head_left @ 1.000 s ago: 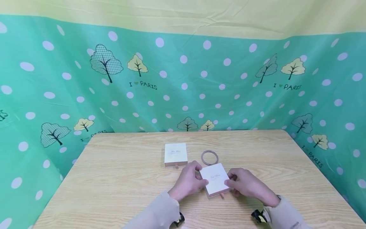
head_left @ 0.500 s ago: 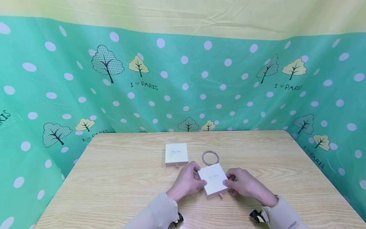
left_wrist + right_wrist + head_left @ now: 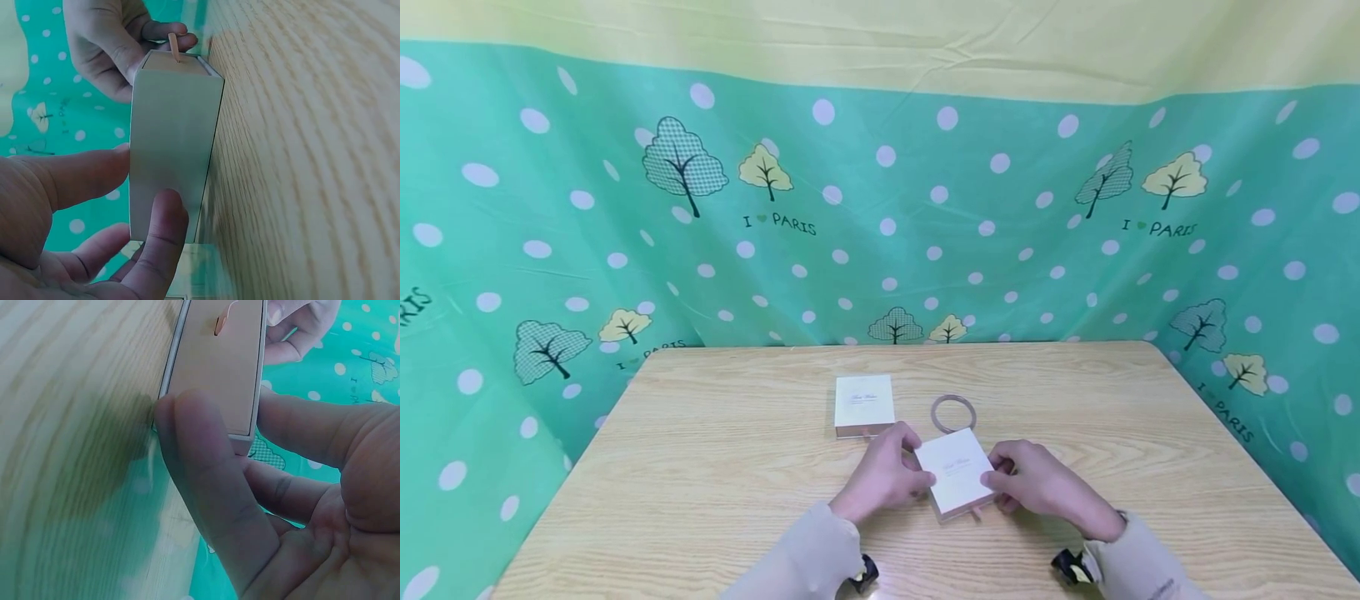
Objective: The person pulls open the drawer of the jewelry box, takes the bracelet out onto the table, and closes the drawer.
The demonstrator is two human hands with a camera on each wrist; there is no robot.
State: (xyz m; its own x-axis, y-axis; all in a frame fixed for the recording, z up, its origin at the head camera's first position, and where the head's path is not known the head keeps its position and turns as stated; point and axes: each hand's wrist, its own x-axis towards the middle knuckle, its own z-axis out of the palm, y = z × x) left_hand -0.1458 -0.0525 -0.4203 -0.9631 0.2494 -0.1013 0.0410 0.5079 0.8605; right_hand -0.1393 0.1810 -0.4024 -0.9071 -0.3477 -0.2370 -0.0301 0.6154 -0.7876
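Observation:
Between both hands, low over the table, is a white square drawer box [image 3: 955,471] with small script on its lid. The left hand [image 3: 883,475] grips its left side, thumb at the lid's edge. In the left wrist view a fingertip [image 3: 167,209] presses the plain side wall. The right hand [image 3: 1037,482] grips the opposite side, thumb on the lid edge. Its fingers [image 3: 200,425] reach over the pinkish drawer front [image 3: 215,375] in the right wrist view. A ribbon pull tab [image 3: 226,317] sticks out of that front. The drawer looks pushed in.
Behind the held box lies a thin mauve bangle [image 3: 933,414], its near edge close to the lid. A second, similar white box [image 3: 864,400] stands farther left, near the left fingers. A polka-dot curtain [image 3: 880,208] hangs behind the wooden table [image 3: 715,467].
The held box and both hands have shifted slightly left across the table. The grip looks the same; the bangle and the second box stay in place.

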